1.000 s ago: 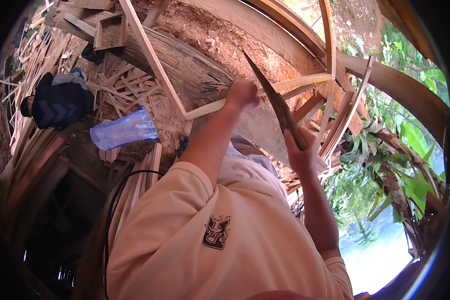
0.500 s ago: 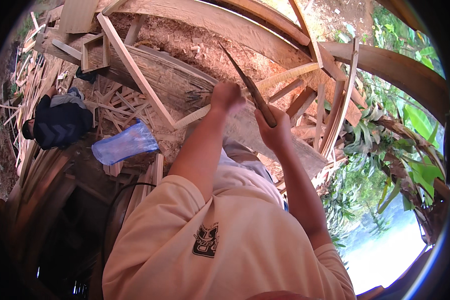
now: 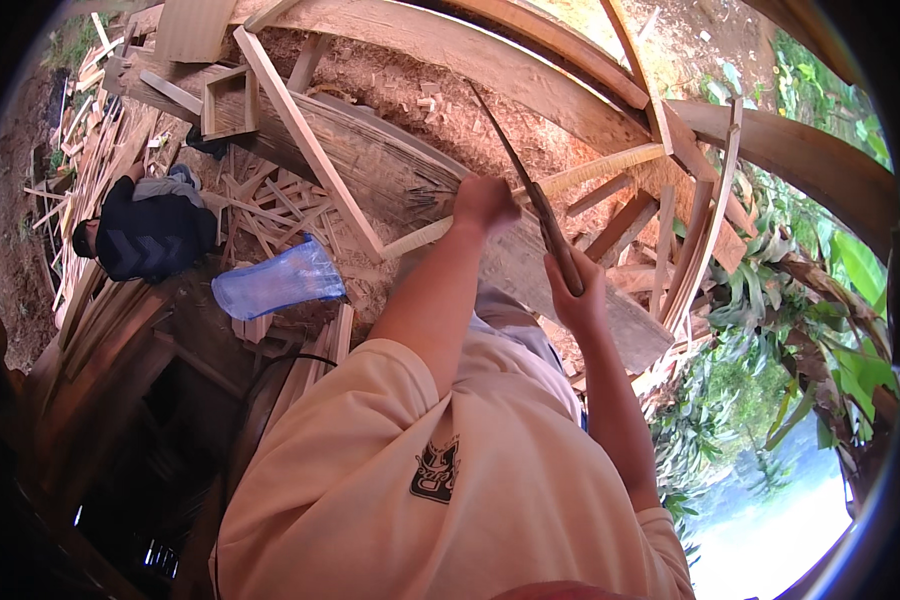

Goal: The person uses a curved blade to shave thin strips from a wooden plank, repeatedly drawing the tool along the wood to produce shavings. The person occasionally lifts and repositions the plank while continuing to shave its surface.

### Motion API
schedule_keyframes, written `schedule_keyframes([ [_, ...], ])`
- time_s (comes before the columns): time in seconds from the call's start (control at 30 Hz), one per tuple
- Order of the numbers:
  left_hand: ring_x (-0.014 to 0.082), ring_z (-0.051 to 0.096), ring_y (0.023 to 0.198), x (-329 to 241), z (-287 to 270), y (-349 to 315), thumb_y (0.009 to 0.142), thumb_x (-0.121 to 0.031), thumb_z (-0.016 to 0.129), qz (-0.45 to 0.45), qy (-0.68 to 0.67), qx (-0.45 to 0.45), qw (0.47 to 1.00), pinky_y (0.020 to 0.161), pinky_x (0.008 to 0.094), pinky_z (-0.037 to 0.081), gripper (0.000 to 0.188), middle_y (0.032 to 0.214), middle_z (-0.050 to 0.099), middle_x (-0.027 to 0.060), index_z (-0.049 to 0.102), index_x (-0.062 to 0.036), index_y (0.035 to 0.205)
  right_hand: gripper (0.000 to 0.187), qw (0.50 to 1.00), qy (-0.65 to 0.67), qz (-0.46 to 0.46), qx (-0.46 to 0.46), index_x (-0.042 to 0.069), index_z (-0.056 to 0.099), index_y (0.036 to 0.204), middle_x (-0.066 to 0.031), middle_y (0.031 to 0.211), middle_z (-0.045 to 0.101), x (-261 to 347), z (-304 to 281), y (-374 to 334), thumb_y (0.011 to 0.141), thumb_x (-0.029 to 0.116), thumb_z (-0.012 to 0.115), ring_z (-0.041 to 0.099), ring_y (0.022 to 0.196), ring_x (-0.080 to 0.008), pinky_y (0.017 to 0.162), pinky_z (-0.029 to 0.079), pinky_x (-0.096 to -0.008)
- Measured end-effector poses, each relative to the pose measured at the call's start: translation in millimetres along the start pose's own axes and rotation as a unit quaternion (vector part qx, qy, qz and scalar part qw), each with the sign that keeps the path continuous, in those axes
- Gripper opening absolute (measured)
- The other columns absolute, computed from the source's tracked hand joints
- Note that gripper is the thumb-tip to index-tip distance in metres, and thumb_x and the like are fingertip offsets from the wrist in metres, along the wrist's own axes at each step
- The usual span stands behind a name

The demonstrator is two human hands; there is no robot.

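My left hand (image 3: 485,203) is closed around a pale wooden strip (image 3: 570,173), which shows on both sides of the fist and lies slantwise across the plank bench (image 3: 370,158). Its fingertips are partly blurred. In my right hand (image 3: 585,292) is the wooden handle of a machete (image 3: 545,215). The long, dark, narrow blade points away from me and to the left, crossing over the strip just right of my left hand. Whether the edge touches the strip, I cannot tell.
A long pale batten (image 3: 305,140) and a small wooden frame (image 3: 230,103) rest on the bench's left part. A blue translucent plastic bag (image 3: 278,280) lies left of me. Another person (image 3: 155,225) is low down among scrap wood. Leafy plants (image 3: 830,270) grow at right.
The whole scene has shifted right and slightly down with my head. The machete's blade stands a little steeper in the picture. My left hand stays closed on the strip.
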State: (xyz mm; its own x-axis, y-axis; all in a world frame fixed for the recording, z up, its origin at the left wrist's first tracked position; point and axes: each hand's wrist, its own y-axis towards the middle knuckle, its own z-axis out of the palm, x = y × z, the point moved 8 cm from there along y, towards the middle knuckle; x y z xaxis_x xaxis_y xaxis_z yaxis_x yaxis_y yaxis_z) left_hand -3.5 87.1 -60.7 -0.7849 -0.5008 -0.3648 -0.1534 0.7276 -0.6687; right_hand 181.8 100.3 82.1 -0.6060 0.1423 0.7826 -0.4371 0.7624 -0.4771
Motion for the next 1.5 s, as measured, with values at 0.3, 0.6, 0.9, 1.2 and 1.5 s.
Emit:
schedule_keyframes([
  [0.3,0.0326,0.073,0.092,11,2,-1,0.084,-0.024,0.065,-0.030,-0.045,-0.009,0.998,0.101,0.0439,0.051,0.027,0.096,0.078,0.0192,0.079,-0.0007,0.083,0.025,0.992,-0.080,0.098,0.028,0.002,0.058,0.081,-0.0029,0.059,0.046,64,-46,-100,0.101,0.013,0.069,0.039,0.056,-0.0089,0.051,0.032,-0.0329],
  [0.6,0.0303,0.074,0.085,5,7,3,0.086,-0.026,0.063,0.028,-0.043,-0.003,0.999,0.104,0.0444,0.048,0.027,0.079,0.074,0.0166,0.076,-0.0059,0.074,0.021,0.981,-0.120,0.149,0.003,0.001,0.061,0.079,-0.0101,0.058,0.053,109,-76,-117,0.097,0.010,0.068,0.050,0.052,-0.0140,0.052,0.040,-0.0359],
  [0.9,0.0302,0.074,0.084,3,8,3,0.089,-0.027,0.062,0.047,-0.035,0.022,0.998,0.102,0.0461,0.049,0.029,0.080,0.075,0.0160,0.077,-0.0055,0.076,0.019,0.988,-0.079,0.136,0.007,0.000,0.062,0.081,-0.0050,0.059,0.054,105,-76,-86,0.097,0.008,0.067,0.048,0.053,-0.0092,0.051,0.037,-0.0315],
  [1.2,0.0299,0.074,0.083,1,7,4,0.090,-0.026,0.063,0.048,-0.026,0.029,0.998,0.101,0.0457,0.048,0.029,0.079,0.074,0.0170,0.075,-0.0053,0.073,0.026,0.986,-0.090,0.143,0.004,0.001,0.056,0.075,-0.0048,0.056,0.050,118,-56,-92,0.098,0.008,0.068,0.042,0.049,-0.0099,0.049,0.033,-0.0330],
  [1.5,0.0301,0.075,0.082,5,9,8,0.087,-0.030,0.066,0.060,-0.001,0.008,0.998,0.093,0.0459,0.049,0.028,0.080,0.076,0.0145,0.077,-0.0078,0.075,0.025,0.993,-0.064,0.099,-0.002,0.000,0.057,0.075,-0.0082,0.056,0.050,91,-32,-50,0.097,0.007,0.067,0.045,0.050,-0.0125,0.049,0.035,-0.0355],
])
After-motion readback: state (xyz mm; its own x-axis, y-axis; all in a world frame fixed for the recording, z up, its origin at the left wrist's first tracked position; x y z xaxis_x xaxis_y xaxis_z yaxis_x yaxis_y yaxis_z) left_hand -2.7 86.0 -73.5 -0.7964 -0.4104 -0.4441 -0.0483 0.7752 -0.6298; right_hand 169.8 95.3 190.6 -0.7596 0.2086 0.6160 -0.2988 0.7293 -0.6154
